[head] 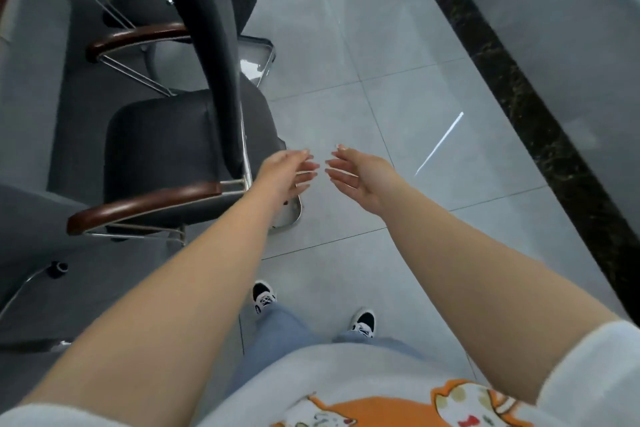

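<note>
Both my arms are stretched out forward over a grey tiled floor (398, 97). My left hand (285, 175) has its fingers straight and holds nothing; it hovers just right of a black chair's back. My right hand (356, 175) faces it, fingers also straight and empty. The fingertips of the two hands are a small gap apart and do not touch. Neither hand touches the black salon chair (162, 152), which has brown wooden armrests and a chrome frame.
A second chair with a brown armrest (135, 36) stands farther back on the left. A chrome footrest (258, 61) lies behind the near chair. A dark marble strip (519, 90) runs diagonally at the right. My shoes (265, 296) stand on the tiles below.
</note>
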### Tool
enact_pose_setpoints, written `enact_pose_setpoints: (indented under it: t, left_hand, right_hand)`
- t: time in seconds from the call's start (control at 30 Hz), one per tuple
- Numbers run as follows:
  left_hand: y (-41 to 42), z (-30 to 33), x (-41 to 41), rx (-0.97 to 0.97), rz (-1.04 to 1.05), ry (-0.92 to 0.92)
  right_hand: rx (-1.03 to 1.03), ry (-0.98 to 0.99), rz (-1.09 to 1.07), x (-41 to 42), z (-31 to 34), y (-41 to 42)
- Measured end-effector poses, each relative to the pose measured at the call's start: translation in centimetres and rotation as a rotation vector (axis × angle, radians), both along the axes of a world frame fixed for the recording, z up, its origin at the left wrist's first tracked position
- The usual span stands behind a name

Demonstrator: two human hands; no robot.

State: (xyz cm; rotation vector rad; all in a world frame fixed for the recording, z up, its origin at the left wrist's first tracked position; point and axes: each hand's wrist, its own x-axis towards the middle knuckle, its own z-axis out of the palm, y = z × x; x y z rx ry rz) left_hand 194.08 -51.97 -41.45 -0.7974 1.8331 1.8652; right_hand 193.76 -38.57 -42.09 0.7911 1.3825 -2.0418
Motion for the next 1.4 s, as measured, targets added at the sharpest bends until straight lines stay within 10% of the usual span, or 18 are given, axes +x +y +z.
enact_pose_setpoints:
  t: [0.47,1.4]
  left_hand:
    - [6.0,0.6,-9.3,-0.002,0.092,0.036]
    - [13.9,1.8,-50.6,0.035,0.454,0.03]
  right_hand:
    - [-0.002,0.059,0.03,-9.3,1.5,5.8]
    - [0.008,0.029,0.315,-55.4,2.4,13.4]
